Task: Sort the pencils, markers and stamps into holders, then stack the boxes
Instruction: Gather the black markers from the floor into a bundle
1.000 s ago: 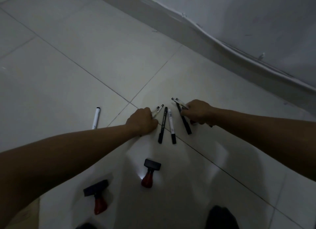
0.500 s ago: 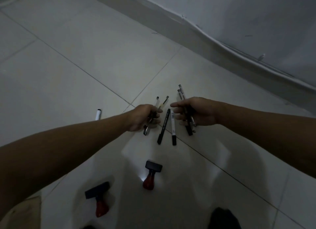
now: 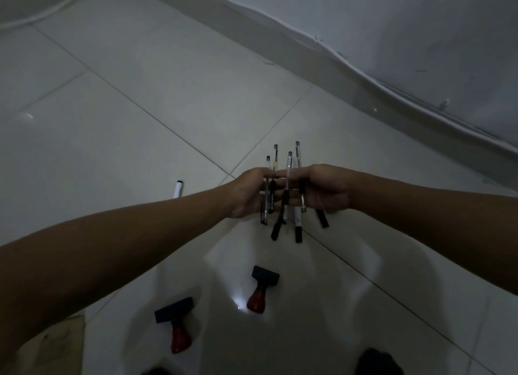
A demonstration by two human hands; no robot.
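Observation:
Above the tiled floor my left hand (image 3: 248,194) grips two thin pens (image 3: 271,164), tips pointing away from me. Right beside it my right hand (image 3: 326,191) grips two more pens (image 3: 293,157); the hands nearly touch. Below them lie markers on the floor: a black marker (image 3: 276,230), a white marker with a black cap (image 3: 298,229) and another black marker (image 3: 322,219). A further white marker (image 3: 178,189) lies to the left, partly hidden by my left forearm. Two stamps with red handles lie nearer to me, one (image 3: 259,290) in the middle, the other (image 3: 176,322) to its left.
A grey wall and skirting with a white cable (image 3: 364,74) run along the far right. A brown cardboard piece (image 3: 53,346) shows at the bottom left corner. A dark shape (image 3: 378,363) sits at the bottom edge.
Both hands have lifted off the floor with their pens and come together. The pens now point upright and away from me instead of lying near the tiles.

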